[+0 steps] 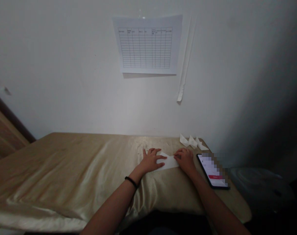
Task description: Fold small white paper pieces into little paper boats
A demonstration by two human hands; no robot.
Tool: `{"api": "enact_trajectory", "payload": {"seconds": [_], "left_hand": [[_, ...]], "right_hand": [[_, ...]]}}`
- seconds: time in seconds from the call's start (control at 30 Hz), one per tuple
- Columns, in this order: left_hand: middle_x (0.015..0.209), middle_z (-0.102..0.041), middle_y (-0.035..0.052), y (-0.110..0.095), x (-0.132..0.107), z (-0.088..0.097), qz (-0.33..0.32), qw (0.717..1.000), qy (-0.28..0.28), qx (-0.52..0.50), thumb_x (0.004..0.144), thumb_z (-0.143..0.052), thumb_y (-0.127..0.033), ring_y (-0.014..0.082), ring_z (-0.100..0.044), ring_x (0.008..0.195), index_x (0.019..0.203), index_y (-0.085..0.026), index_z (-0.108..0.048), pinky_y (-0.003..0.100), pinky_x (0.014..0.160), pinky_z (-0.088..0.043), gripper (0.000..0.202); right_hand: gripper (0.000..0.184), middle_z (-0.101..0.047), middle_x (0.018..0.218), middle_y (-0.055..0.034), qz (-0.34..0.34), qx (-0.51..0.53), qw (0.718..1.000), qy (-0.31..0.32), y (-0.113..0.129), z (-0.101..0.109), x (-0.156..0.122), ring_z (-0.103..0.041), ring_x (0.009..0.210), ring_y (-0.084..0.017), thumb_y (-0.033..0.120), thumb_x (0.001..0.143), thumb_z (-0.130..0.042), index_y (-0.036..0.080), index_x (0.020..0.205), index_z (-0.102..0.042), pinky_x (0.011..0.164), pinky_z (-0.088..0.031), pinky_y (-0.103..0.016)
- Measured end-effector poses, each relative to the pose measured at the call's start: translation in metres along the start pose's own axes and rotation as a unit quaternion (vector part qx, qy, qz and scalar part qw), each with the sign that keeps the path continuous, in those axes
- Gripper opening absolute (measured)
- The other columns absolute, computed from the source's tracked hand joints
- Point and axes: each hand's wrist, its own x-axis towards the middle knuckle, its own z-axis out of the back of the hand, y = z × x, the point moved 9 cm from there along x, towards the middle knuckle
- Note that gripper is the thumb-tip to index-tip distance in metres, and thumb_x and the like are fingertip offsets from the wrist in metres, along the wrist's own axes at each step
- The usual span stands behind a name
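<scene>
A white folded sheet of paper [170, 162] lies on the table covered with a shiny beige cloth [77, 169]. My left hand [152, 160] rests flat on the paper's left end with fingers spread. My right hand [185, 158] presses down on the paper's right end, fingers curled over the edge. A black band circles my left wrist.
A lit smartphone [212, 170] lies to the right of my right hand. Several small folded white paper shapes [192, 142] sit near the wall at the table's far right corner. A printed table sheet [147, 45] hangs on the white wall. Wooden furniture stands at the left.
</scene>
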Motion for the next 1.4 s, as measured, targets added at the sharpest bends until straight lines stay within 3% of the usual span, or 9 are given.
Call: {"api": "enact_trajectory", "payload": {"seconds": [0.17, 0.33, 0.83, 1.0, 1.2, 1.4], "left_hand": [[0.151, -0.052, -0.0026, -0.012, 0.003, 0.0, -0.029, 0.999, -0.015, -0.01, 0.088, -0.069, -0.047, 0.0351, -0.034, 0.143, 0.121, -0.042, -0.067, 0.082, 0.109, -0.002, 0.033], [0.138, -0.063, -0.0012, -0.017, 0.004, 0.0, -0.04, 0.999, -0.022, -0.011, 0.089, -0.068, -0.047, 0.0332, -0.04, 0.138, 0.122, -0.039, -0.067, 0.082, 0.109, 0.0, 0.033], [0.14, -0.058, -0.0011, -0.019, 0.006, -0.008, -0.036, 0.999, -0.01, 0.014, 0.094, -0.06, -0.052, 0.0338, -0.039, 0.134, 0.134, -0.051, -0.057, 0.083, 0.108, -0.002, 0.04], [0.143, -0.054, -0.0004, -0.022, 0.006, -0.01, -0.035, 0.999, -0.004, 0.029, 0.097, -0.055, -0.051, 0.034, -0.037, 0.135, 0.135, -0.054, -0.055, 0.082, 0.108, -0.001, 0.039], [0.141, -0.055, -0.0002, -0.024, 0.004, -0.008, -0.045, 0.998, -0.016, 0.039, 0.098, -0.052, -0.052, 0.0346, -0.037, 0.134, 0.132, -0.055, -0.057, 0.081, 0.108, -0.001, 0.035], [0.141, -0.054, 0.0002, -0.028, 0.002, -0.006, -0.053, 0.997, -0.021, 0.054, 0.099, -0.05, -0.052, 0.0366, -0.036, 0.135, 0.132, -0.054, -0.058, 0.082, 0.108, -0.002, 0.034]], "right_hand": [[0.014, -0.069, 0.103, -0.0055, 0.017, 0.016, 1.0, -0.013, 0.008, 0.003, -0.001, -0.053, 0.108, -0.025, 0.026, 0.085, -0.062, 0.025, 0.083, -0.076, 0.103, -0.029, -0.043], [0.012, -0.068, 0.096, -0.0043, 0.041, 0.031, 0.999, -0.006, 0.016, 0.003, -0.003, -0.051, 0.11, -0.025, 0.028, 0.083, -0.064, 0.024, 0.078, -0.075, 0.111, -0.022, -0.047], [0.013, -0.067, 0.095, -0.0039, 0.062, 0.031, 0.997, 0.042, 0.023, -0.002, -0.006, -0.05, 0.114, -0.025, 0.028, 0.083, -0.064, 0.024, 0.077, -0.075, 0.113, -0.021, -0.046], [0.012, -0.068, 0.095, -0.0031, 0.063, 0.043, 0.996, 0.049, 0.019, -0.001, -0.006, -0.053, 0.11, -0.025, 0.032, 0.082, -0.068, 0.026, 0.076, -0.076, 0.111, -0.024, -0.047], [0.012, -0.071, 0.098, -0.0013, 0.061, 0.066, 0.994, 0.066, 0.008, 0.004, -0.005, -0.058, 0.107, -0.023, 0.03, 0.084, -0.065, 0.027, 0.081, -0.077, 0.113, -0.02, -0.048], [0.016, -0.071, 0.1, -0.0038, 0.032, 0.028, 0.997, 0.07, -0.009, 0.004, 0.002, -0.057, 0.105, -0.022, 0.02, 0.085, -0.06, 0.024, 0.088, -0.075, 0.099, -0.034, -0.037]]}}
